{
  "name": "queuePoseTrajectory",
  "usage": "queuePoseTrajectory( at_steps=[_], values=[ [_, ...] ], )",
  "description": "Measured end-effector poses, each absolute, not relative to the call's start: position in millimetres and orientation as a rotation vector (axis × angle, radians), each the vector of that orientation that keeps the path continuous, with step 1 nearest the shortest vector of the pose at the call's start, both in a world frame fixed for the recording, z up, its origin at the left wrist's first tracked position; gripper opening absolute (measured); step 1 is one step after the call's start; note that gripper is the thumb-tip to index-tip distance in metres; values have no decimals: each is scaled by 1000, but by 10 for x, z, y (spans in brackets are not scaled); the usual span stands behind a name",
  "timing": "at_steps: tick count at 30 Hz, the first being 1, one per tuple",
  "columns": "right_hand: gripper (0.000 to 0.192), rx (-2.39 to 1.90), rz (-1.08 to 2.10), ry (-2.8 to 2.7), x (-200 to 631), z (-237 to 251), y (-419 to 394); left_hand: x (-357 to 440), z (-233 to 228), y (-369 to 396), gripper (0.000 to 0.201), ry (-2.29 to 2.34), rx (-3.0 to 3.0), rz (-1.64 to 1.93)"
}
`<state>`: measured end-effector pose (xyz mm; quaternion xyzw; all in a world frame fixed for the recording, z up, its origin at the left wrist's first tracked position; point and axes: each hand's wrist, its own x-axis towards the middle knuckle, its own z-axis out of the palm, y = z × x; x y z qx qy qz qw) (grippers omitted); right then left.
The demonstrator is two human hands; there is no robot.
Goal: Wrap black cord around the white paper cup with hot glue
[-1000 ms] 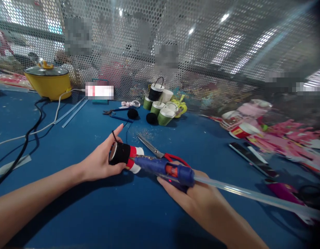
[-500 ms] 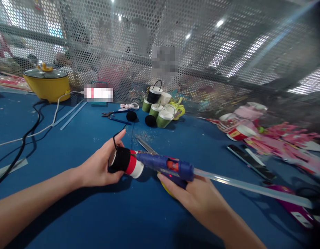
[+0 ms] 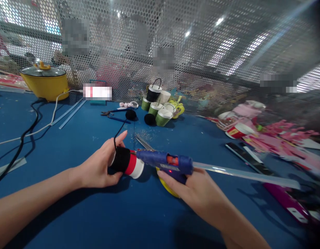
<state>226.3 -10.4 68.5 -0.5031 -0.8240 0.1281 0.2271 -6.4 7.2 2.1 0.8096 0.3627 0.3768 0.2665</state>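
My left hand (image 3: 100,166) grips a paper cup (image 3: 127,162) lying on its side; black yarn is wound around its upper part, and a red band and white base still show. A black yarn strand (image 3: 120,131) runs from the cup up toward a black ball (image 3: 130,114). My right hand (image 3: 193,192) holds a blue hot glue gun (image 3: 166,163), its nozzle touching the cup at the edge of the yarn. A long clear glue stick (image 3: 243,175) sticks out behind the gun. Scissors (image 3: 144,142) lie just behind the cup.
On the blue table (image 3: 71,214) stand several yarn-wrapped cups (image 3: 160,103) by a perforated metal screen (image 3: 175,41). A yellow pot (image 3: 44,81) with cables (image 3: 25,138) sits far left. Pink paper cut-outs (image 3: 284,138) and a dark strip (image 3: 246,157) lie right. A yellow object (image 3: 166,185) lies under the gun.
The glue gun has risen slightly and levelled, its nozzle staying at the cup. My left hand has turned the cup a little and the yarn strand now stands taut upward.
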Motion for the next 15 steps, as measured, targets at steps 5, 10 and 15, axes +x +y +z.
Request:
queuePoseTrajectory(
  at_steps=[5, 10, 15],
  values=[
    [21, -1457, 291, -2347, 2253, 678, -62, -70, 12, 74, 93, 974, 2203, 1012],
    [23, -1526, 327, -2342, 2262, 676, -98, -65, 16, 76, 93, 983, 2168, 1024],
    [25, -1501, 268, -2342, 2268, 658, -168, -40, 25, 86, 95, 994, 2061, 1053]
  ],
)
